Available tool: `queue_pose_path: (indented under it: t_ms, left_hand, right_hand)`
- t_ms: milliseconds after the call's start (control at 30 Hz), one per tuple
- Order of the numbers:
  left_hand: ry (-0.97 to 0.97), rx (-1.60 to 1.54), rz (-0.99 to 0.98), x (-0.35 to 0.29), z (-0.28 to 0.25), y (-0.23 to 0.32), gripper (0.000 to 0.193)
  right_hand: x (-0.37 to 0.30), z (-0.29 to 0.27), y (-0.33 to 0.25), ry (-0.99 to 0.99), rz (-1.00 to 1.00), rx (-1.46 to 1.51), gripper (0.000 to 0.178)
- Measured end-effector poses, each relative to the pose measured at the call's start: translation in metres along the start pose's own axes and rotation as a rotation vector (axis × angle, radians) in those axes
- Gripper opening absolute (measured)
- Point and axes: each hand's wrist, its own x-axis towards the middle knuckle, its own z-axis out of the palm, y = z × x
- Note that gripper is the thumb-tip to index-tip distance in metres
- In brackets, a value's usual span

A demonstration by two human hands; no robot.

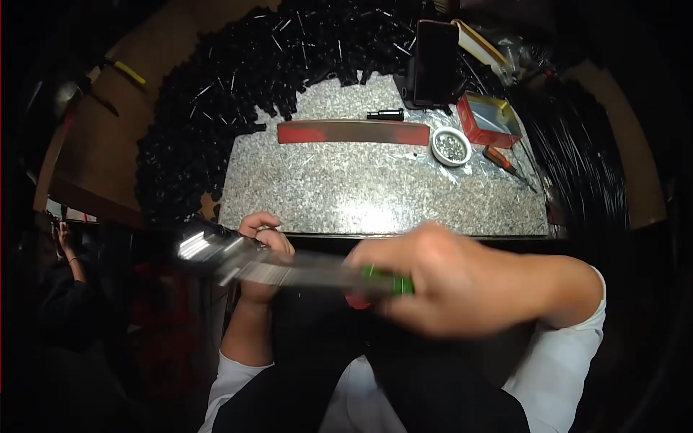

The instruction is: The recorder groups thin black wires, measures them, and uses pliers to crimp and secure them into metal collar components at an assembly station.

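My right hand (pixel 447 281) is closed round the handle of a green-handled metal tool (pixel 386 280), with some red below the green. Motion smears the tool's long grey metal part, which reaches left across my left wrist, so its kind does not show. My left hand (pixel 267 238) is just off the table's front edge with its fingers curled. Beside it lies a dark piece (pixel 224 234) with a bright, blurred metal end (pixel 193 247). What the left fingers grip is partly hidden behind the tool.
A speckled stone tabletop (pixel 325 187) carries a red-sided bar (pixel 354 133), a black cylinder (pixel 385 114), a white bowl of small metal parts (pixel 451 146), a red tin (pixel 491 121), an orange-handled screwdriver (pixel 505 162) and a phone (pixel 436 63). Black parts (pixel 238 79) heap far left; black rods (pixel 577 151) lie right.
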Motion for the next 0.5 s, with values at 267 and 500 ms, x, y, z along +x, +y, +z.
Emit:
queue_pose_path:
  t_ms: [267, 500]
  left_hand:
    - [-0.048, 0.293, 0.14, -0.006, 0.0, -0.008, 0.058]
    - [-0.101, 0.296, 0.012, -0.013, 0.0, -0.005, 0.054]
  right_hand:
    - [0.008, -0.088, 0.139, 0.637, 0.172, -1.176, 0.01]
    - [0.009, -0.1, 0.177, 0.572, 0.269, -1.259, 0.012]
